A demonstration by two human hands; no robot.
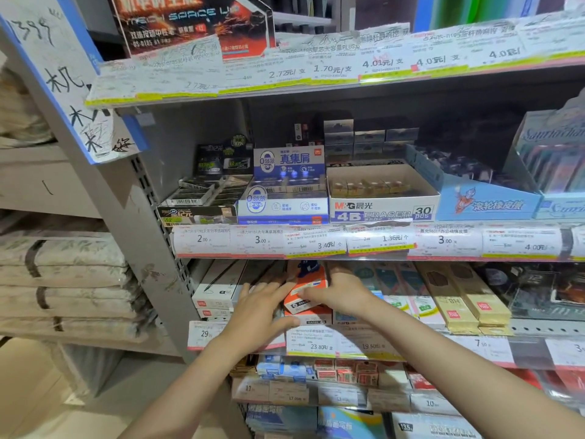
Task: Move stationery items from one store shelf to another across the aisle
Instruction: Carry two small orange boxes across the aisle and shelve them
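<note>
A shelving unit [152,198] is faced, tiered, with price labels along each edge. Only this one unit is seen; the shelf across the aisle is out of view, so nothing can be counted as moved. The task is judged to be at an early pick-up stage, or at a placing stage; which one cannot be settled from this view.

Above both hands, the eraser tier is stocked: a 4B eraser carton [383,198], a blue-and-white carton [285,198] and a dark carton [202,201] to its left.

On the tier reached into, pencil boxes are laid flat in rows. Beige boxes [465,299] lie well to the right of the right hand; white boxes [218,289] lie just left of the left hand.

The orange-and-white box [308,289], taken to be the item being handled, sits between the two hands, on top of other stock on this tier.

The left hand [262,308] is spread flat, fingers extended, resting on or against the box's left side; no closed grasp is seen. The right hand [338,293] is laid over the box's right edge, fingers curled; whether the box is actually gripped cannot be told.

Hard to make out: the stock under the left palm is hidden, the box backs are lost in shadow, the label print is too blurred to read fully, and the lower tiers are cut by the forearms.
</note>
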